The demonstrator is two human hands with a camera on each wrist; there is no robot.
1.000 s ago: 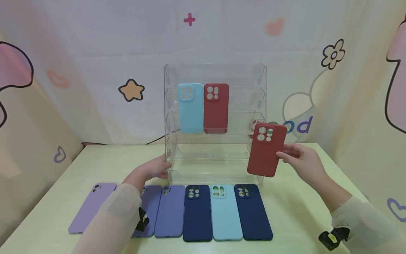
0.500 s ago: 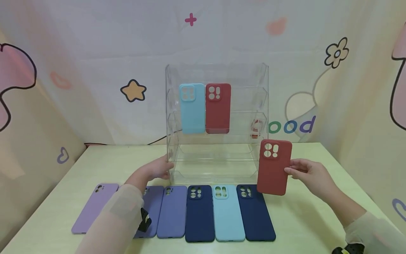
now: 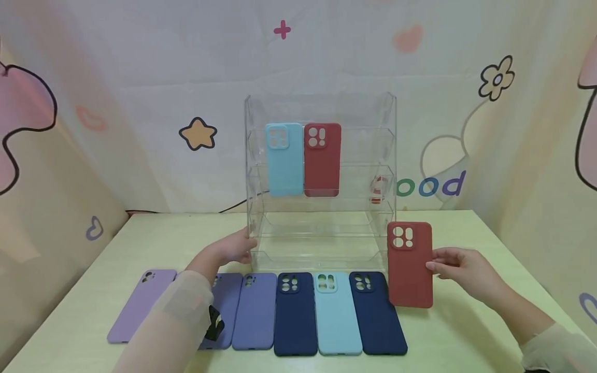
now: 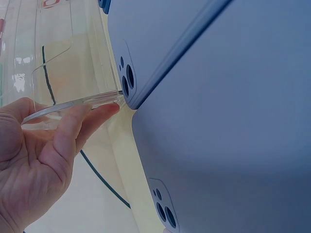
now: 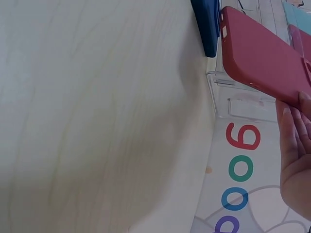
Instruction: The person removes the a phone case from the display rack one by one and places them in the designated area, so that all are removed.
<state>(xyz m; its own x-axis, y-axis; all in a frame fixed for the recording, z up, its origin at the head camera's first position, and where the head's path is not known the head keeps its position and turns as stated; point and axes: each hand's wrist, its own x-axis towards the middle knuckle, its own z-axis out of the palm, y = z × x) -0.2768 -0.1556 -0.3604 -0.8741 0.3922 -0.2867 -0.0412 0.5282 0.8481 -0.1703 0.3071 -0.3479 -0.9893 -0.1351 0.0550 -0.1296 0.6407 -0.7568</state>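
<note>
My right hand (image 3: 471, 272) pinches a red phone case (image 3: 410, 269) by its right edge, thumb in front and fingers behind. The case is upright, beside the right end of the row and overlapping the last navy case (image 3: 379, 316) in the head view. My left hand (image 4: 53, 141) grips the lower left side panel of a clear acrylic display rack (image 3: 322, 259), its thumb and fingers on either face of the panel. On an upper tier of that rack a light blue phone case (image 3: 284, 168) and another red phone case (image 3: 323, 168) stand side by side.
Along the front of the table (image 3: 448, 336) lies a row of phone cases: a lilac case (image 3: 140, 311), purple cases (image 3: 255, 316), a navy case (image 3: 296, 321), a light blue case (image 3: 339, 321). My left sleeve (image 3: 163, 321) covers part of the row. A printed curtain (image 3: 140, 62) hangs behind.
My right hand has brought the red phone case down and slightly right, away from the rack, and turned it more upright. My left hand keeps its grip on the rack.
</note>
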